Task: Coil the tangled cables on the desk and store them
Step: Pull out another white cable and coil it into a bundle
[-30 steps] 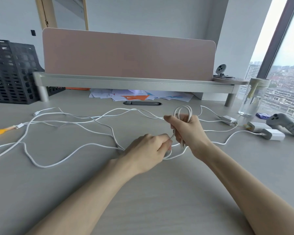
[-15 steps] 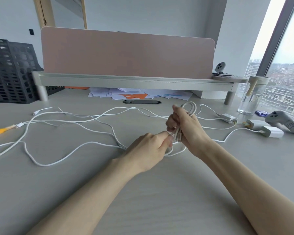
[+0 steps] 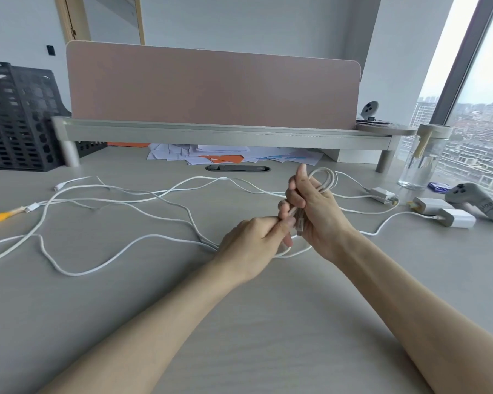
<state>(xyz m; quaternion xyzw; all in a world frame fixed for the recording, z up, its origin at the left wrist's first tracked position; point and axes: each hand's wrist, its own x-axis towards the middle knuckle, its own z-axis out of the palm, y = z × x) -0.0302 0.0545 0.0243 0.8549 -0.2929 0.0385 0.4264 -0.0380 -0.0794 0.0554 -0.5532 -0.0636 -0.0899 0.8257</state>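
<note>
A pale grey desk (image 3: 239, 322) runs to a window on the right, with a pink divider (image 3: 211, 83) behind a long riser shelf (image 3: 211, 135) at its far edge. Just near of centre, the right hand (image 3: 316, 214) grips a small coil (image 3: 325, 177) of white cable. Its fingers curl round the bundled strands and the loop stands up past them. The left hand (image 3: 254, 245), touching it from the left, pinches the strand beside the hanging connector (image 3: 300, 223). The loose white cables (image 3: 111, 200) sprawl left from the hands in overlapping loops. Others run right to an adapter (image 3: 382, 193) and two white chargers (image 3: 456, 218). A grey controller (image 3: 478, 201) and a glass jar (image 3: 421, 163) sit far right, and a black crate (image 3: 15, 118) far left.
</note>
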